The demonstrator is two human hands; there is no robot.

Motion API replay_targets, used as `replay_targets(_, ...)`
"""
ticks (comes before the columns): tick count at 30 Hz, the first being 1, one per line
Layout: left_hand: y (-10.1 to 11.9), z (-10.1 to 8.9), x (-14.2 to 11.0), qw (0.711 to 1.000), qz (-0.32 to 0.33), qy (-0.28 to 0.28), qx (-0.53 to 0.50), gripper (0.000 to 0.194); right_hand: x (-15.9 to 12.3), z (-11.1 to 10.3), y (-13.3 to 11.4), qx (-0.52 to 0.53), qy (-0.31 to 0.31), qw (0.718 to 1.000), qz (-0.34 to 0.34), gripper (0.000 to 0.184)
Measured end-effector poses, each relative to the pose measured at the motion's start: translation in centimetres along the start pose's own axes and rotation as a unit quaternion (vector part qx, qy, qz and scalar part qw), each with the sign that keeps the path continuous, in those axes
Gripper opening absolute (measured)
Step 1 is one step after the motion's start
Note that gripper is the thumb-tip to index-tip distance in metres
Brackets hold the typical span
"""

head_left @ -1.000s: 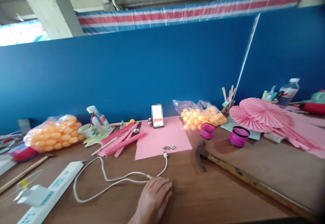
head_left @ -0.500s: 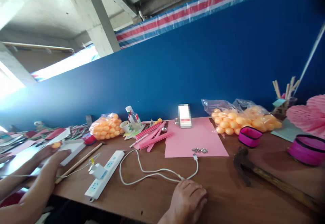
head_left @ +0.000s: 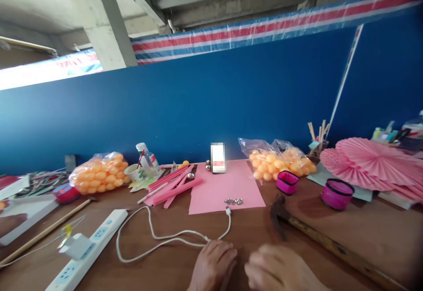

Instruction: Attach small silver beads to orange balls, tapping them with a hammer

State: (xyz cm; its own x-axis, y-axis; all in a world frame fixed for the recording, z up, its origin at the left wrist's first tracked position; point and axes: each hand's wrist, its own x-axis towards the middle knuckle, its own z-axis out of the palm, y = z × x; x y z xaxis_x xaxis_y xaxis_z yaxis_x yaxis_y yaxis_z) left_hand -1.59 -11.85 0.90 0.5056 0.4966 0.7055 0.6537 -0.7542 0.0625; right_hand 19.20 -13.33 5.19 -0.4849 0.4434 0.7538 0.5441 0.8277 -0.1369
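My left hand [head_left: 214, 264] lies flat on the brown table [head_left: 363, 233] at the bottom middle, fingers stretched out and holding nothing, its fingertips touching a loop of the white cable [head_left: 158, 236]. My right hand [head_left: 280, 270] is just right of it, low over the table and smeared by motion, so its fingers are unclear. A hammer [head_left: 317, 236] with a wooden handle lies just beyond the right hand, its head near a pink paper sheet [head_left: 224, 189]. Several small metal rings [head_left: 233, 201] sit on the sheet's front edge.
A white power strip [head_left: 89, 249] with a plug lies front left beside a wooden stick [head_left: 42, 233]. Two bags of orange balls [head_left: 97, 178] [head_left: 280, 164], pink strips [head_left: 172, 187], two magenta rolls [head_left: 336, 193], pink paper fans [head_left: 373, 161] and a bottle [head_left: 147, 161] line the blue partition.
The view swung left and then back right. My right hand has come into view beside the left one. The left hand stayed on the table by the cable.
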Motion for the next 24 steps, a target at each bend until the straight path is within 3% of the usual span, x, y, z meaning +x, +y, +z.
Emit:
replay_targets(1,0.1,-0.3,0.0,1.0,-0.014,-0.004,0.01,0.017,0.6,0.5,0.6,-0.001,-0.02,1.0,0.006,0.012)
replay_targets(3,-0.1,-0.9,-0.1,0.998,-0.04,-0.017,0.037,0.017,1.8,1.6,1.9,-0.009,-0.135,0.988,0.069,0.016)
replay_targets(6,-1.2,-2.2,-0.4,0.992,-0.073,-0.047,0.096,0.022,3.3,3.3,3.8,-0.014,-0.207,0.969,0.136,0.013)
replay_targets(10,-3.6,-3.9,-1.5,0.974,-0.114,-0.104,0.167,0.028,4.1,5.6,5.4,-0.001,-0.209,0.963,0.17,0.024)
replay_targets(15,-5.3,-4.6,-3.3,0.962,-0.158,-0.131,0.18,0.046,3.7,7.6,5.5,0.001,-0.205,0.96,0.19,0.03)
replay_targets(24,-6.4,-4.6,-3.7,0.97,-0.161,-0.14,0.116,0.032,2.9,8.8,5.1,-0.018,-0.22,0.968,0.122,0.015)
